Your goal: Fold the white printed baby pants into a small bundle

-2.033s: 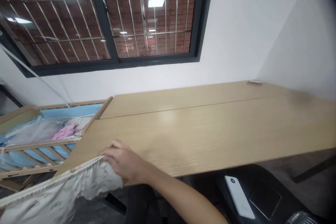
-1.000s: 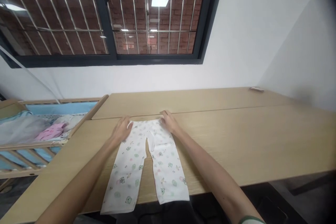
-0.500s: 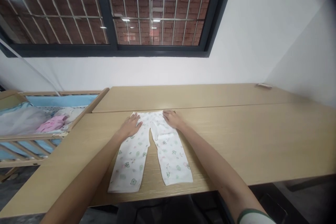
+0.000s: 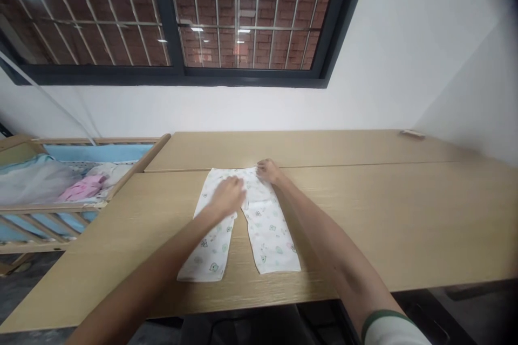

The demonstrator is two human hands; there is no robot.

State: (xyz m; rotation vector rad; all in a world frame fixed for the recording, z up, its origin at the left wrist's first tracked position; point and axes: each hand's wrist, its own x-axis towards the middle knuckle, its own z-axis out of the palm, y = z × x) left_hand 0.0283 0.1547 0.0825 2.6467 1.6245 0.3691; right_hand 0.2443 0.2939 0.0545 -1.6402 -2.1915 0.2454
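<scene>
With the small white printed cotton baby trousers (image 4: 267,226) flat on the light wooden surface (image 4: 404,215), my left hand (image 4: 227,194) lies open on their crotch and my right hand (image 4: 267,171), grip unclear, touches their waistband, so I'd stroke outward lightly, not drag.

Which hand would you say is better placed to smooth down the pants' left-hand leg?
Probably the left hand: it lies on the pants just above that leg, while the right hand sits at the waistband's right corner.
</scene>
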